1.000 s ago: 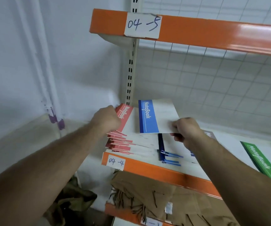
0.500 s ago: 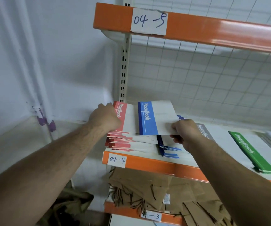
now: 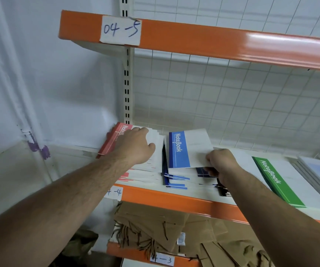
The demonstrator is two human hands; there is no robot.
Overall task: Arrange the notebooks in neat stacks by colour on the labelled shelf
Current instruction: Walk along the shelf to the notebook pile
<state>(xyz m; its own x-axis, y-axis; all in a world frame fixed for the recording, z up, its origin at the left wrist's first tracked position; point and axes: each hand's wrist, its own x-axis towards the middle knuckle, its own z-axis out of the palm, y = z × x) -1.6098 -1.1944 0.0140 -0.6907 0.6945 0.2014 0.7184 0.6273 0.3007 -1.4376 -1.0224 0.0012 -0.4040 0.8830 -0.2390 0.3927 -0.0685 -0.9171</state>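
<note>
- The right hand (image 3: 220, 162) pinches the near right corner of a blue notebook (image 3: 186, 149), thumb on top and fingers curled beneath. It holds the notebook tilted just above the blue stack (image 3: 174, 182) at the centre of the frame.
- The left hand (image 3: 134, 145) rests on the red stack (image 3: 110, 145) at centre left. Its fingers lie together over the top cover, pressing rather than gripping, as far as I can see.
- The step looks to me like laying the blue notebook on its own pile. To do it well, I would bring the blue spine in line with the spines below, lower it flat and let go only once the edges match.
- The blue stack is fanned out at its near edge, so it wants squaring up afterwards. The left hand pinning the red pile should stop it sliding as the piles are nudged.
- All of this sits on the shelf (image 3: 174, 201) with the orange lip and a partly hidden paper label (image 3: 115, 192).
- A green notebook (image 3: 278, 182) lies to the right, and a dark spine shows under the right wrist, so that forearm could drag either one.
- Brown paper bags (image 3: 165, 228) are heaped on the level below, and wire mesh (image 3: 232, 105) backs the unit.
</note>
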